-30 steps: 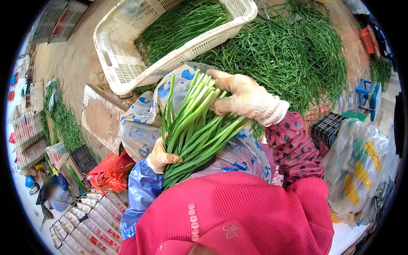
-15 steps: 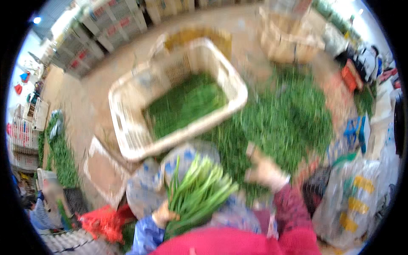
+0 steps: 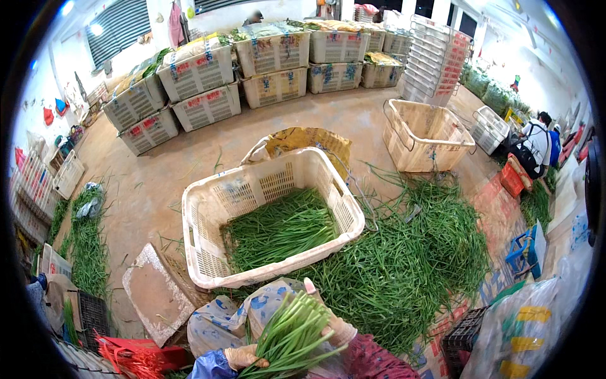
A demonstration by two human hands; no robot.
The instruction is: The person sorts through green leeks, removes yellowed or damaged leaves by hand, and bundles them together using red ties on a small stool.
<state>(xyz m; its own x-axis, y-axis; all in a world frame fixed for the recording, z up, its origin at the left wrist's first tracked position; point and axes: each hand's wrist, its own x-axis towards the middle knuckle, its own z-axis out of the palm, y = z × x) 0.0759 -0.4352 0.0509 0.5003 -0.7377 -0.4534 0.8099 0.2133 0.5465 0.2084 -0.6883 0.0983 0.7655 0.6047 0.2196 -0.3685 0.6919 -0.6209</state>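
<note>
A bunch of green garlic chives [image 3: 290, 331], with pale ends pointing up and right, lies over my lap. My left hand [image 3: 245, 357], in a light glove, is closed round its lower left part. At its upper right side is my right hand [image 3: 338, 325], also gloved, with the thumb stretched upward and the palm against the stalks. Some of its fingers are hidden behind the bunch. Just beyond my knees, a white plastic crate [image 3: 278, 268] holds more chives [image 3: 284, 224] laid in its bottom. A large loose heap of chives [image 3: 404, 259] spreads on the floor to the right.
A worn board [image 3: 151, 294] and red ties [image 3: 136, 354] are at left. A yellow sack [image 3: 309, 140] lies behind the crate; an empty crate [image 3: 426, 142] stands farther right. Filled crates [image 3: 271, 63] line the back. Plastic bags [image 3: 536, 322] are at near right; a person [image 3: 536, 145] sits beyond.
My right hand has come from over the heap on the right, leftward to the bunch. My left hand still holds the chives. The view has tilted up, showing more of the room.
</note>
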